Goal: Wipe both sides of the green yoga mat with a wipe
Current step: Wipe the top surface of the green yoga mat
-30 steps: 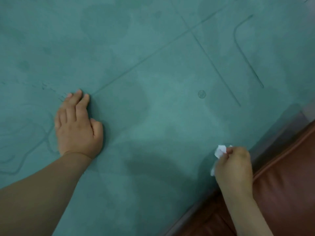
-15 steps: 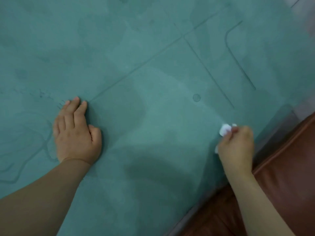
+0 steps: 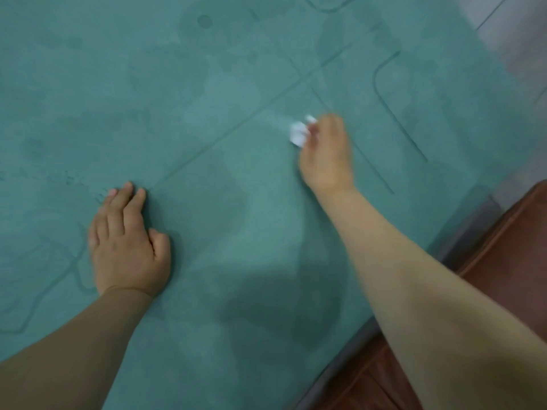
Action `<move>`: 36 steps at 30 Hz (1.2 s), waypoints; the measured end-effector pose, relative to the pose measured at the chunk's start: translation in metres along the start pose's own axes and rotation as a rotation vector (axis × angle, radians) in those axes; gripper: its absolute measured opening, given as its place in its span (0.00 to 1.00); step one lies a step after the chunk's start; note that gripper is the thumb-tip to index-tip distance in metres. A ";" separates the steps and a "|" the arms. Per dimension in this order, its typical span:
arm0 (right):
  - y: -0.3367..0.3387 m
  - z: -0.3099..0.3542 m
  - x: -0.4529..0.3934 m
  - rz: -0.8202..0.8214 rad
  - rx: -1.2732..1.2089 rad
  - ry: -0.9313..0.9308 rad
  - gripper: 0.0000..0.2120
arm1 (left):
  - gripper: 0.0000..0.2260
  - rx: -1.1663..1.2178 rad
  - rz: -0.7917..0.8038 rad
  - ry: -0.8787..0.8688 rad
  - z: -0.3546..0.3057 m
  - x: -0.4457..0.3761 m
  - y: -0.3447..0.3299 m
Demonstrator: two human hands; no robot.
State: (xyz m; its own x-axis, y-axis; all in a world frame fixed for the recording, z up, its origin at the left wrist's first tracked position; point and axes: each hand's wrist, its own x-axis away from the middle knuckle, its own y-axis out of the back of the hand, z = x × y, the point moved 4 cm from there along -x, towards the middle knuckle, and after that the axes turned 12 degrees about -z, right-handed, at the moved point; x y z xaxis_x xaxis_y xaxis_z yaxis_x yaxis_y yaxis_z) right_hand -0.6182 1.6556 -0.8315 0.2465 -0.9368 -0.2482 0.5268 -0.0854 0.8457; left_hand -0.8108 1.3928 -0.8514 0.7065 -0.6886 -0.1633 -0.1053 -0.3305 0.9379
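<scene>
Right hand [image 3: 325,155] reaching forward, fingers [image 3: 313,130] curled round a small crumpled white wipe [image 3: 298,133], blurred, pressed down against the green yoga mat [image 3: 225,220]. Wipe poking out just past the fingertips, sitting close to the crossing of two thin lines printed on the mat [image 3: 310,76]. Beyond and to the right of those fingers, a printed rounded-corner outline [image 3: 384,93]; farther ahead and to the left, a small printed circle [image 3: 204,21]. Left hand [image 3: 127,244] lying flat, palm down, nearer and to the left, well apart from the wipe; fingers [image 3: 130,199] straight and close together, thumb out to the side, gripping nothing, simply resting on the mat. Fingertips just beside the near end of the long diagonal line. Darker patches scattered over the mat ahead of and between both hands. Mat filling nearly the whole view, spread out flat. At its right edge, behind the right forearm, a brown leather-like cushion [image 3: 509,261]. At the top right corner, past the mat, a strip of pale tiled floor [image 3: 515,28].
</scene>
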 end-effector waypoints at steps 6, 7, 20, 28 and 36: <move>0.122 -0.136 0.113 -0.159 0.315 -0.827 0.13 | 0.29 0.005 -0.001 -0.003 -0.002 -0.001 0.000; 0.115 -0.132 0.107 -0.191 0.330 -0.820 0.14 | 0.29 0.004 -0.004 -0.007 -0.002 -0.001 0.000; 0.012 -0.027 -0.012 0.014 0.183 -0.108 0.06 | 0.29 -0.009 -0.004 0.000 0.000 -0.001 0.000; 0.083 -0.105 0.088 -0.217 0.271 -0.703 0.10 | 0.29 -0.013 -0.015 0.005 -0.003 -0.001 0.001; -0.059 0.067 -0.085 0.154 0.114 0.098 0.09 | 0.29 -0.016 -0.021 -0.012 -0.003 -0.002 0.000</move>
State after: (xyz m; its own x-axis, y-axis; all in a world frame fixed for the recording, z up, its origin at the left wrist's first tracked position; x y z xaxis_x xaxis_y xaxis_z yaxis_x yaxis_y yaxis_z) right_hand -0.7250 1.7172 -0.8286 0.3979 -0.9047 -0.1523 0.3829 0.0129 0.9237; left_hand -0.8098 1.3959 -0.8497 0.7001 -0.6893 -0.1865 -0.0794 -0.3347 0.9390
